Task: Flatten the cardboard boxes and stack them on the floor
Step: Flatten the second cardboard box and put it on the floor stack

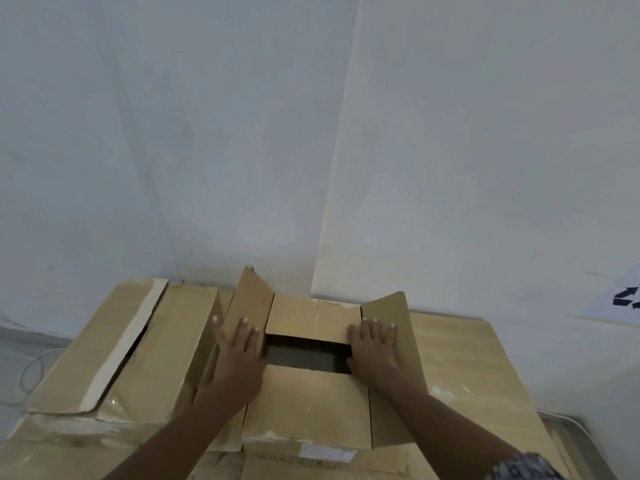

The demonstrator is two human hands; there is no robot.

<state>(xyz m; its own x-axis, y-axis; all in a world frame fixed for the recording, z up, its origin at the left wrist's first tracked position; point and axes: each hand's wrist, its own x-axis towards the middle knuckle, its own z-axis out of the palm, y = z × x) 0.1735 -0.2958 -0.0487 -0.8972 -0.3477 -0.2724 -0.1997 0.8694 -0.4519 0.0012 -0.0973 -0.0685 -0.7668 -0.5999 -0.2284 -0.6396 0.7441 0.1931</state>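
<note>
A brown cardboard box (304, 407) stands in front of me on top of other cardboard, its top partly open with a dark gap in the middle. My left hand (239, 355) lies flat, fingers spread, on the box's left flap (249, 299), which tilts upward. My right hand (375, 348) presses flat on the right flap (394, 320), which also angles up. Neither hand grips anything. The far flap and near flap lie folded inward.
A larger box with pale tape (114, 344) sits to the left. Flat cardboard (460, 362) lies under and to the right of the open box. Pale walls meet in a corner just behind. A white sheet with black arrows (623, 299) hangs at right. Grey floor (20, 358) shows at left.
</note>
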